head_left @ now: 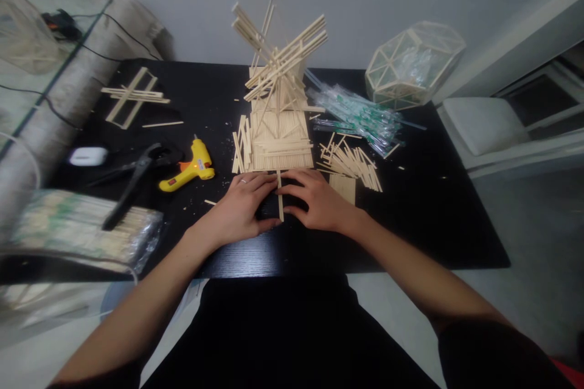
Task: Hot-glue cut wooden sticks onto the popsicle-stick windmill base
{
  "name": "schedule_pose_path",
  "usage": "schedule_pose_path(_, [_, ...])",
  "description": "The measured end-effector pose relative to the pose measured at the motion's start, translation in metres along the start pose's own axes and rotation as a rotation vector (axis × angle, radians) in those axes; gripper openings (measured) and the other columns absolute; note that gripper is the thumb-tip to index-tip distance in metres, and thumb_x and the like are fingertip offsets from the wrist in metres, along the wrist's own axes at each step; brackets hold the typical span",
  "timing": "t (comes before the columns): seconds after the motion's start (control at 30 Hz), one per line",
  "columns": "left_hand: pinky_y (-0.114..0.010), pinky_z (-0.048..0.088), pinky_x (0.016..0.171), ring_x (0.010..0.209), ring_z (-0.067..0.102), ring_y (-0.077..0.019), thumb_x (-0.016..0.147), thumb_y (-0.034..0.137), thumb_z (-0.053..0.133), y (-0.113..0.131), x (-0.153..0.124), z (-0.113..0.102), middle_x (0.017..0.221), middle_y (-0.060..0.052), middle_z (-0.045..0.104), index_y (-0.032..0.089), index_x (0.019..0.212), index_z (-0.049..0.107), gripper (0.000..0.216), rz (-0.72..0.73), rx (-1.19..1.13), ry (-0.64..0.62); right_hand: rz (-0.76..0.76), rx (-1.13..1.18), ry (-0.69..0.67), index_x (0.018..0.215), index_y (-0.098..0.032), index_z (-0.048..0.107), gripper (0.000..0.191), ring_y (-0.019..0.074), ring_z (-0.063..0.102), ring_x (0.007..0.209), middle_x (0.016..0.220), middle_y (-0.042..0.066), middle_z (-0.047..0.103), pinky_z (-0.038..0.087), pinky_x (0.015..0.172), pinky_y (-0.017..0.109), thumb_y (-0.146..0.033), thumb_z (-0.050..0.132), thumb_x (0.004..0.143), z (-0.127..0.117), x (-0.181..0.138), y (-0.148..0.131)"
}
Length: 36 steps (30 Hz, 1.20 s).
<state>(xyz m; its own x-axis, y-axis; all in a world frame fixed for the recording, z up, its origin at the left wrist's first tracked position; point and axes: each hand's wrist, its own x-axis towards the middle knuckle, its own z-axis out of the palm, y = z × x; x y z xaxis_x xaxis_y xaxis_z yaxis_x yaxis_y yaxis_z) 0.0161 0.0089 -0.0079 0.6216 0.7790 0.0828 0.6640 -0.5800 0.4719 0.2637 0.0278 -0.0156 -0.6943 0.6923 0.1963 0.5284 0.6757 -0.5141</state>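
Observation:
Between my two hands a short pale wooden stick (280, 203) lies pointing toward me on the black table, just in front of a windmill-like model (283, 124) built of wooden sticks. My left hand (244, 203) presses its fingertips and thumb to the stick's left side. From the right, the bent fingers and thumb of my right hand (317, 200) touch the same stick. Whether it is one stick or a few side by side, I cannot tell. Crossed stick blades (285, 58) rise at the back of the model.
Left lie a yellow glue gun (187, 167), black pliers-like tool (132, 185), white case (88, 156), bagged sticks (82, 225) and stick cross (134, 97). Right are loose cut sticks (353, 164), plastic wrappers (360, 118) and a geometric stick frame (415, 64). The black table's edge (483, 264) is near.

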Motion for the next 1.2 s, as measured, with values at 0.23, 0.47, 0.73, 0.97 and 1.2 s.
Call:
schedule_pose_path(0.23, [-0.063,0.036,0.120,0.146,0.049,-0.0420,0.086,0.045,0.080,0.0009,0.0003,-0.0002,0.153,-0.018,0.060,0.020,0.152,0.056,0.074,-0.010,-0.008,0.002,0.004,0.021,0.000,0.125,-0.025,0.075,0.036,0.0331,0.053,0.142,0.145,0.012,0.063,0.041,0.119,0.060,-0.021,0.076,0.089,0.0000,-0.0004,0.0001])
schedule_pose_path(0.47, [-0.062,0.037,0.119,0.146,0.050,-0.0413,0.086,0.046,0.079,0.0013,0.0002,-0.0009,0.152,-0.019,0.060,0.017,0.149,0.057,0.073,-0.010,0.011,-0.004,0.000,0.008,0.001,0.125,-0.023,0.075,0.035,0.0326,0.053,0.141,0.145,0.014,0.063,0.041,0.120,0.058,-0.021,0.076,0.089,0.0000,-0.0001,-0.0003])
schedule_pose_path(0.73, [-0.064,0.038,0.119,0.146,0.050,-0.0426,0.086,0.044,0.079,0.0013,0.0004,-0.0011,0.152,-0.019,0.059,0.018,0.151,0.057,0.073,-0.015,-0.003,0.000,-0.001,0.012,0.011,0.124,-0.025,0.075,0.036,0.0330,0.054,0.141,0.145,0.012,0.063,0.042,0.119,0.059,-0.021,0.077,0.088,0.0006,0.0000,0.0000])
schedule_pose_path(0.97, [-0.061,0.038,0.119,0.146,0.050,-0.0411,0.087,0.047,0.078,0.0003,-0.0002,0.0002,0.152,-0.021,0.060,0.015,0.149,0.056,0.074,-0.001,0.028,0.002,-0.002,0.005,0.001,0.125,-0.023,0.075,0.035,0.0328,0.054,0.141,0.144,0.014,0.063,0.041,0.120,0.058,-0.022,0.076,0.090,0.0001,-0.0003,-0.0004])
schedule_pose_path(1.2, [-0.061,0.038,0.119,0.145,0.051,-0.0414,0.086,0.047,0.079,0.0009,-0.0003,-0.0008,0.152,-0.021,0.059,0.014,0.149,0.056,0.074,-0.006,0.029,0.001,0.004,0.009,0.007,0.125,-0.025,0.075,0.035,0.0328,0.053,0.141,0.145,0.012,0.063,0.041,0.119,0.059,-0.022,0.076,0.089,0.0010,-0.0008,-0.0002])
